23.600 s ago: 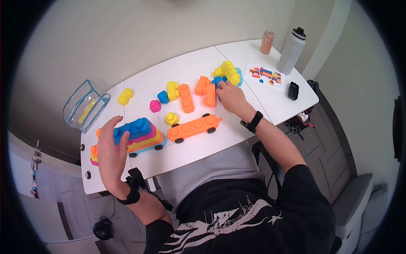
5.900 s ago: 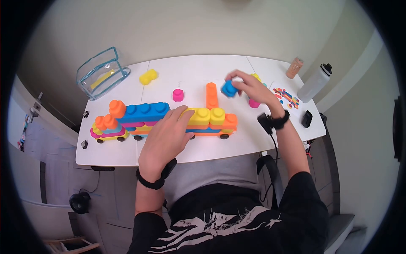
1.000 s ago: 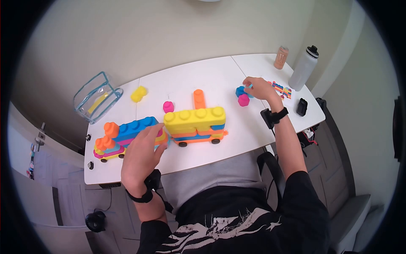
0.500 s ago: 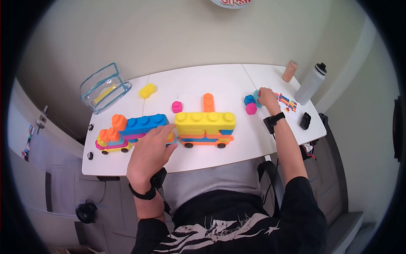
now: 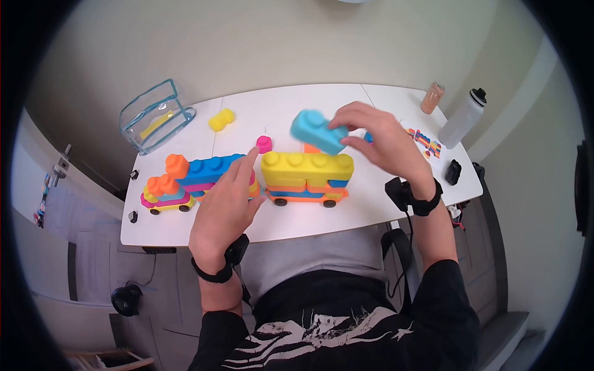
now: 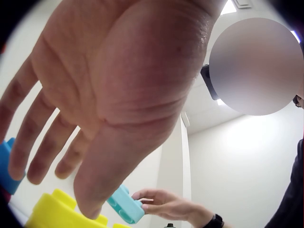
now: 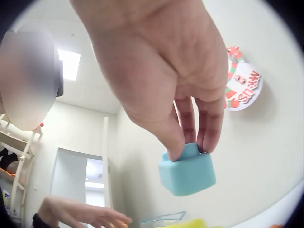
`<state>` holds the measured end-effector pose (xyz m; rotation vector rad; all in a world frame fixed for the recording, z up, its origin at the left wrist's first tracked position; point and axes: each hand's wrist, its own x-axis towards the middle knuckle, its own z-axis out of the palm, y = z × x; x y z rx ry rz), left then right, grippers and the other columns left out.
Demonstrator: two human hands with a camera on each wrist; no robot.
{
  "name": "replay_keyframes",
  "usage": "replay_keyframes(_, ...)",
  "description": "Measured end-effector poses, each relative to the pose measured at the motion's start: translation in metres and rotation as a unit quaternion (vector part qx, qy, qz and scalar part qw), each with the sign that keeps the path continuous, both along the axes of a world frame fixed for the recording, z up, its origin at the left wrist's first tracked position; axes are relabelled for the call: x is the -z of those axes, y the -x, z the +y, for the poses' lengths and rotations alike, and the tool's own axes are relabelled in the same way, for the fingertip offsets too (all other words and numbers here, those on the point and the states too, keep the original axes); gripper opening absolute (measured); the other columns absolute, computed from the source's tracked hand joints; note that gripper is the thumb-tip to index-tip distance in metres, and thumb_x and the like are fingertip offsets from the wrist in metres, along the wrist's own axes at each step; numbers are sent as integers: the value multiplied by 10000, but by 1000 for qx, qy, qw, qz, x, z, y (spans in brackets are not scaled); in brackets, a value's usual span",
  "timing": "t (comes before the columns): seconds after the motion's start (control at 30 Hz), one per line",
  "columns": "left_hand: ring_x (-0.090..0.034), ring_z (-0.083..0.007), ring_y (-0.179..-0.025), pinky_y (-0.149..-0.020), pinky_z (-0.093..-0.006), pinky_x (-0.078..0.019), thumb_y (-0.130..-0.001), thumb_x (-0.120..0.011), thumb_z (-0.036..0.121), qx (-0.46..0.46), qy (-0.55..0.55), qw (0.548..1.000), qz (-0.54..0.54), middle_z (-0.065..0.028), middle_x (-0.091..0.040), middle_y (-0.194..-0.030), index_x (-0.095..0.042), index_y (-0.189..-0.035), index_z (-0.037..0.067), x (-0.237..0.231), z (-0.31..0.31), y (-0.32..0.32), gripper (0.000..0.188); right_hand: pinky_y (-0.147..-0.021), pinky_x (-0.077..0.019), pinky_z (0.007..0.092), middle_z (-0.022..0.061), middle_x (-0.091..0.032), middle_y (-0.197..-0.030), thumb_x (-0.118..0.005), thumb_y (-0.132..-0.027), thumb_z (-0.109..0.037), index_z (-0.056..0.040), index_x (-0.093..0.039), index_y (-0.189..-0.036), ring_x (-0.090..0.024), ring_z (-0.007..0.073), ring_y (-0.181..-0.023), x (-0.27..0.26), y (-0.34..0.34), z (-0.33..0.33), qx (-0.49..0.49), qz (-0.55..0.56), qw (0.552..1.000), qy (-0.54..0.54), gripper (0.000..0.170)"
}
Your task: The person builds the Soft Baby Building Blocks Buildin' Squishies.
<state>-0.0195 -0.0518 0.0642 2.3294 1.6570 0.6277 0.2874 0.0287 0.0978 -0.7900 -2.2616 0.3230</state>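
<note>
My right hand (image 5: pixel 387 139) pinches a light blue building block (image 5: pixel 315 131) by a stud and holds it in the air behind the middle wagon. In the right wrist view, thumb and fingers close on the stud of the light blue block (image 7: pixel 187 176). Below it stands the middle wagon, topped by a long yellow block (image 5: pixel 306 168) over orange and blue layers on an orange wheeled base (image 5: pixel 303 196). My left hand (image 5: pixel 221 216), fingers extended, is over the neighbouring wagon with the long blue block (image 5: pixel 213 166), partly hiding it. Its fingertips reach near the yellow block's left end.
A small engine (image 5: pixel 167 198) with orange blocks stands at the left. Behind the wagons lie a pink block (image 5: pixel 264 144) and a yellow block (image 5: pixel 221 120). A clear bag (image 5: pixel 158 117) stands back left; a picture sheet (image 5: pixel 427 142), can (image 5: pixel 432 98) and bottle (image 5: pixel 463 119) sit at the right.
Over the longer span, the bare orange base gained orange, blue and yellow blocks. Within the last half second, my right hand lifted the light blue block from the right and carried it left.
</note>
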Motion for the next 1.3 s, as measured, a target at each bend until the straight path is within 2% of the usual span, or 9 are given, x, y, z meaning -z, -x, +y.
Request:
replay_keyframes(0.2, -580, -397, -1315, -1052, -460, -527, -852, -820, 34, 53, -81, 995, 1, -183, -574, -1471, -289, -1673, 135, 8, 8, -12, 983, -929, -580, 412, 114, -703, -1178, -751, -866, 32, -40, -730, -1145, -689, 333, -1059, 16, 21, 1, -7, -72, 997, -30, 290)
replay_keyframes(0.4, -594, -382, -1270, -1033, -453, -526, -823, -836, 0, 49, -53, 997, 0, -167, -611, -1398, -298, -1678, 184, 17, 18, -20, 1027, -1000, -553, 423, 104, -690, -1218, -732, -886, 13, -63, -731, -1158, -655, 317, -1156, 25, 22, 0, 0, -118, 993, -16, 282)
replay_keyframes(0.73, -647, -333, -1214, -929, -425, -579, -884, -796, 32, 34, -72, 995, 60, -127, -589, -1426, -383, -1661, 296, 23, 17, -25, 918, -1002, -563, 418, 98, -721, -1188, -751, -881, -19, -50, -770, -1144, -673, 307, -1133, 29, 25, 1, 11, -123, 992, -28, 265)
replay_keyframes(0.87, -666, -320, -1189, -894, -421, -593, -900, -779, 40, 22, -68, 995, 64, -117, -591, -1429, -419, -1642, 309, 20, 16, -27, 868, -970, -572, 417, 99, -732, -1141, -761, -874, -21, -52, -779, -1131, -684, 306, -1095, 28, 22, 7, -1, -109, 994, -6, 259)
replay_keyframes(0.97, -655, -352, -1223, -947, -435, -592, -924, -776, 76, 25, -45, 997, 59, -181, -570, -1479, -413, -1640, 320, 18, 16, -25, 840, -945, -574, 416, 97, -736, -1114, -762, -877, -24, -59, -782, -1136, -689, 304, -1075, 24, 20, 8, -14, -107, 994, 32, 262)
replay_keyframes(1.07, -681, -322, -1170, -876, -423, -599, -915, -755, 30, 19, -67, 996, 62, -113, -590, -1447, -435, -1630, 302, 20, 15, -26, 829, -934, -572, 416, 97, -738, -1103, -765, -879, -34, -67, -781, -1151, -691, 305, -1062, 34, 23, 0, 18, -99, 994, 41, 275)
replay_keyframes(1.13, -680, -328, -1175, -876, -425, -601, -909, -763, 36, 10, -76, 995, 68, -112, -598, -1450, -444, -1624, 306, 20, 13, -28, 828, -926, -573, 410, 95, -739, -1100, -765, -880, -37, -75, -781, -1165, -694, 307, -1048, 46, 25, -7, 54, -71, 995, -52, 288)
replay_keyframes(1.2, -677, -332, -1180, -876, -426, -602, -905, -770, 45, 4, -84, 994, 74, -110, -605, -1443, -434, -1630, 303, 23, 11, -29, 839, -943, -570, 389, 99, -748, -1112, -780, -882, -61, -77, -775, -1183, -696, 309, -1064, 46, 21, -6, 50, -69, 995, -45, 301)
replay_keyframes(1.3, -672, -338, -1189, -879, -428, -601, -899, -781, 59, -2, -89, 992, 92, -110, -617, -1428, -408, -1643, 280, 18, 9, -32, 861, -891, -596, 358, 87, -767, -1127, -739, -944, -63, -63, -755, -1179, -727, 243, -1039, 39, 1, 3, 73, 66, 995, 0, 236)
